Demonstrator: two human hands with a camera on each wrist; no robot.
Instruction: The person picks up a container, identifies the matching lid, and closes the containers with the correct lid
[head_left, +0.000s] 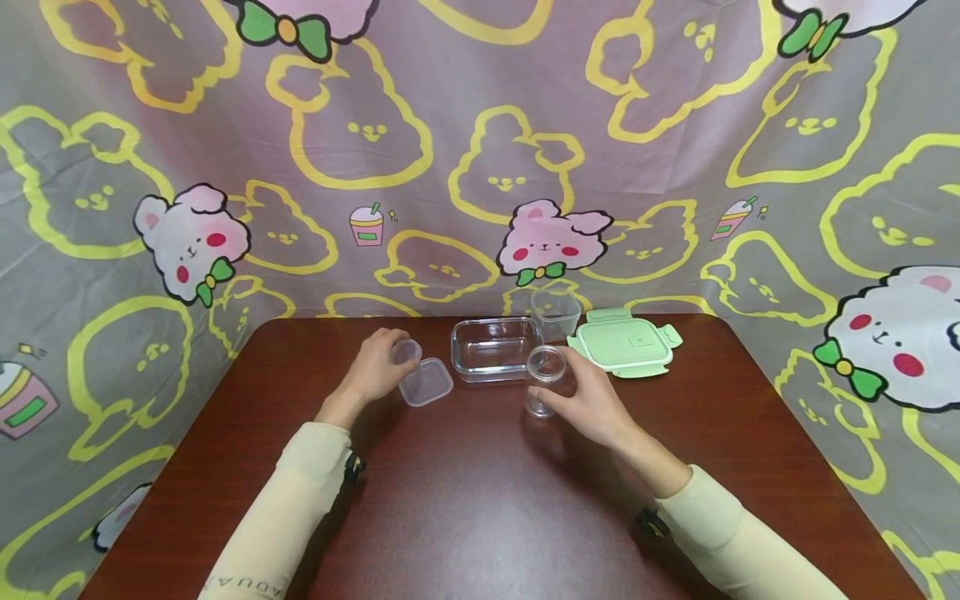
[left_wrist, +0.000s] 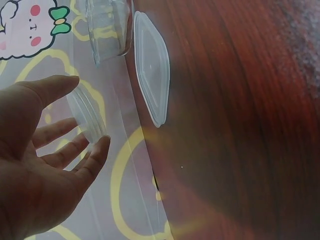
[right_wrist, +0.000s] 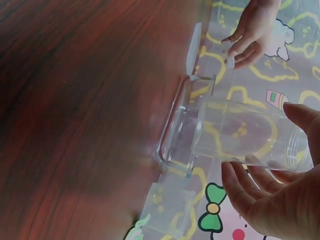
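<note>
My left hand (head_left: 377, 364) pinches a small round translucent lid (left_wrist: 89, 112) by its edge, thumb on one side and fingers on the other. Just beside it on the table lies a square translucent lid (head_left: 426, 383). A clear cylindrical jar (right_wrist: 240, 132) with a threaded, uncovered mouth is in my right hand (head_left: 592, 396), gripped between thumb and fingers near the top. The jar is upright in the head view, to the front right of a rectangular glass container (head_left: 491, 371).
Behind the jar stands a clear square plastic container (head_left: 556, 315). To its right lies a light green lid (head_left: 626, 345) with its side flaps spread out. The brown table (head_left: 465, 500) reaches back to a patterned cloth (head_left: 420, 217) hanging on three sides.
</note>
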